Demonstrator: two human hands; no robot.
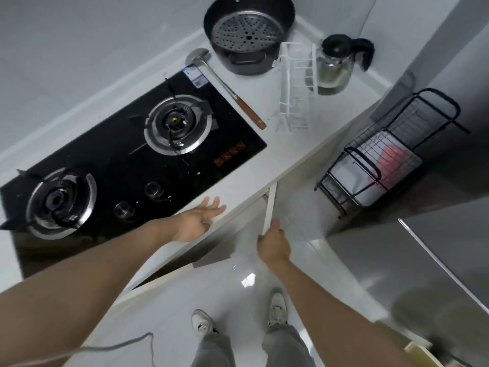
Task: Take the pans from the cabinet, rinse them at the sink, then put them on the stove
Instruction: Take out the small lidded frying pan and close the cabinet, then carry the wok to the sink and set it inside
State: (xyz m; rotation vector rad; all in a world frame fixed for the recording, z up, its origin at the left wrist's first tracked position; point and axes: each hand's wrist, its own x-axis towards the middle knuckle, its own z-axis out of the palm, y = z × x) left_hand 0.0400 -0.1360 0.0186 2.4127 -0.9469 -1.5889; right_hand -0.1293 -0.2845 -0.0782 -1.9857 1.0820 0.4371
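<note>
A black two-burner gas stove (111, 165) is set into the white counter, both burners bare. Under the counter's edge a white cabinet door (270, 207) stands ajar, and my right hand (272, 245) grips its outer edge. My left hand (198, 221) rests open, palm up, at the counter's front edge beside the stove, holding nothing. The cabinet's inside is dark and I cannot see any pans in it. A large black pot (248, 35) with a perforated metal steamer plate inside stands on the counter behind the stove.
A metal spatula with a wooden handle (227, 88) lies right of the stove. A white wire rack (296, 88) and a glass carafe (336, 64) stand on the counter. A black wire cart (383, 160) stands on the floor to the right. My feet are below.
</note>
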